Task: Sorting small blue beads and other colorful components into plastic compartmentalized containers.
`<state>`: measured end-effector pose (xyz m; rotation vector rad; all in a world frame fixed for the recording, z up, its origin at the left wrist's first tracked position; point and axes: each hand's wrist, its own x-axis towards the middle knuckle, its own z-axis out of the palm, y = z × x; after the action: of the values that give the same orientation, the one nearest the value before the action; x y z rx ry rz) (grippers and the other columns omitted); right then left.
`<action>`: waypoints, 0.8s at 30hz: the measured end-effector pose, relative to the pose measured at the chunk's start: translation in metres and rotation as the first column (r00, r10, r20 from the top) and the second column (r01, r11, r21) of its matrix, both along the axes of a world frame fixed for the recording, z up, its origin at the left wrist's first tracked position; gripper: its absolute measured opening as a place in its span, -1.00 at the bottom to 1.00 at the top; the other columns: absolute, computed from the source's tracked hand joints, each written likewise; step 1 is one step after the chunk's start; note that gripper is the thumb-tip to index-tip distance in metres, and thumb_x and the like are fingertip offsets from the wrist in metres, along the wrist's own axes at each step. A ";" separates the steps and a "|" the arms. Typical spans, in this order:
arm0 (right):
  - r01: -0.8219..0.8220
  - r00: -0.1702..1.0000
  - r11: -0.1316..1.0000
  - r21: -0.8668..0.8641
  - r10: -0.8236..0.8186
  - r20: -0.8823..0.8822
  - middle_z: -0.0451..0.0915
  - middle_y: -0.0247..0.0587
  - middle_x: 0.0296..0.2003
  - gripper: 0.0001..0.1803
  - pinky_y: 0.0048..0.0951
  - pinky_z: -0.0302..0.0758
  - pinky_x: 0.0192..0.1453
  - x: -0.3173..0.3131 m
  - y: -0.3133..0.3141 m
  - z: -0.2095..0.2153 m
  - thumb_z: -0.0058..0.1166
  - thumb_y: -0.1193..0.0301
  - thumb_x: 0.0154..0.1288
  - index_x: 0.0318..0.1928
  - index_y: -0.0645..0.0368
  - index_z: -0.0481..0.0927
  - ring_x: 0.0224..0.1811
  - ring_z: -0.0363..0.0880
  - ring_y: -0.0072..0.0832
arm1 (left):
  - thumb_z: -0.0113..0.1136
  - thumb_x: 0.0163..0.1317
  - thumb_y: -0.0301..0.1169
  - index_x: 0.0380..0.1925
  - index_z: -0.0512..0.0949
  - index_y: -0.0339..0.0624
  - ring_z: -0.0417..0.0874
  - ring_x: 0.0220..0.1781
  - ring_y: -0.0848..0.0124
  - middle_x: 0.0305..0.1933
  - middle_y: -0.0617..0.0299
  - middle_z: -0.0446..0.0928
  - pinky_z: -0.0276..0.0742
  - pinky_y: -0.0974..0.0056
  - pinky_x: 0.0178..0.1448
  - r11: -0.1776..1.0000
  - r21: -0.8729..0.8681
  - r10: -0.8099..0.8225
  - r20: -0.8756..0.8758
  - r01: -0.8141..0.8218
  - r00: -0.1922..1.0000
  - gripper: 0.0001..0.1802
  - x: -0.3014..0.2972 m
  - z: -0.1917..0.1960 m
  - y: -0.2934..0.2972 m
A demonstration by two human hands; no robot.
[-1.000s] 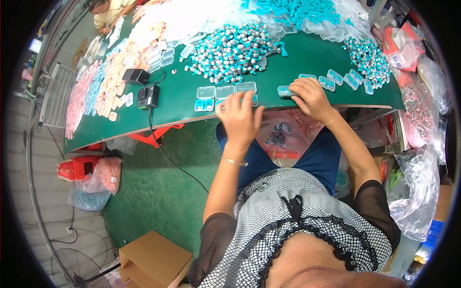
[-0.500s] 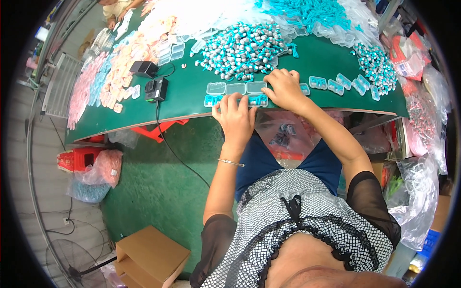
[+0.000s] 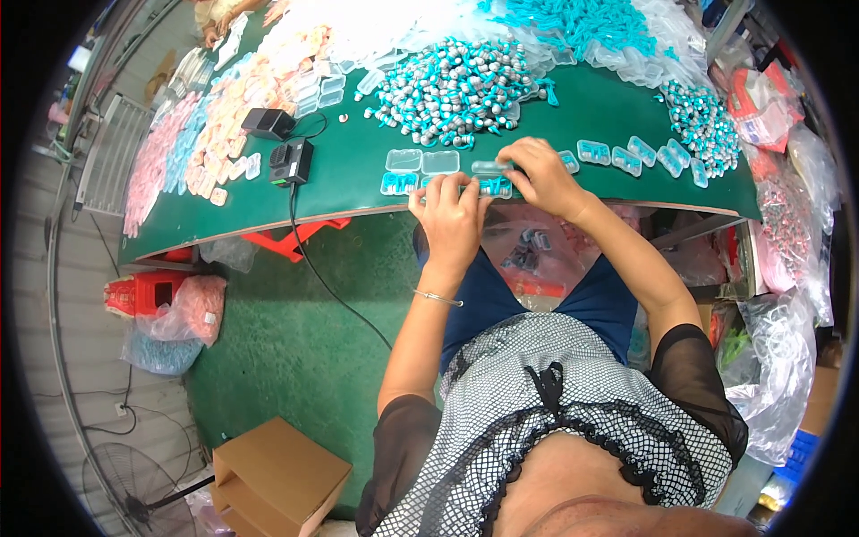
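Green and bare near its front edge, the counter (image 3: 349,183) in the head view bears a heap of small teal-and-grey pieces (image 3: 452,89) behind a row of clear plastic open cases (image 3: 399,184). Over these, the left hand (image 3: 450,224) curls its fingers; whether they grip, I cannot tell. The right hand (image 3: 548,182) has bent fingers at the tilted clear lid (image 3: 488,167) of the rightmost case, their pinch unclear.

Glare's totally blowing out the pale heap (image 3: 394,27) up top, fisheye's bending the surface (image 3: 353,161) pretty hard, and black's swallowing the frame's corners.
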<state>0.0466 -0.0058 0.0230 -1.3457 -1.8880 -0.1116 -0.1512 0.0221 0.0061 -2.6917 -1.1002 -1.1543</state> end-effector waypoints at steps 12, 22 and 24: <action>-0.174 0.979 0.984 -0.039 0.177 0.097 0.59 -0.08 -0.14 -0.61 -0.13 0.45 0.14 0.003 -0.017 0.012 0.29 0.48 -0.02 -0.12 0.22 0.52 -0.02 0.55 -0.12 | 0.43 0.00 -0.16 -0.09 0.59 0.01 0.47 0.06 0.30 -0.09 0.35 0.53 0.14 -0.01 0.15 0.993 -0.042 0.117 0.127 -0.113 0.985 -0.55 0.007 -0.005 -0.008; -0.126 0.985 0.991 0.039 0.120 0.127 0.59 -0.11 -0.09 -0.59 -0.05 0.40 0.23 -0.004 -0.024 -0.012 0.30 0.44 0.02 -0.08 0.20 0.53 0.02 0.53 -0.14 | 0.39 0.05 -0.23 -0.06 0.55 0.00 0.51 0.04 0.33 -0.05 0.31 0.52 0.15 0.00 0.14 0.995 0.048 -0.091 -0.037 0.092 0.995 -0.57 0.003 0.001 0.004; -0.122 0.989 0.990 0.063 0.116 0.093 0.60 -0.12 -0.11 -0.65 -0.07 0.40 0.22 -0.002 -0.026 -0.015 0.27 0.43 0.09 -0.08 0.19 0.54 0.00 0.54 -0.15 | 0.38 0.05 -0.24 -0.10 0.57 0.00 0.54 -0.03 0.32 -0.10 0.30 0.53 0.17 0.03 0.10 0.992 0.036 -0.124 -0.019 0.125 0.992 -0.62 0.003 0.004 0.004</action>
<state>0.0443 -0.0314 0.0085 -1.1964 -2.0168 -0.1765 -0.1479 0.0260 0.0099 -2.7711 -0.9110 -1.1544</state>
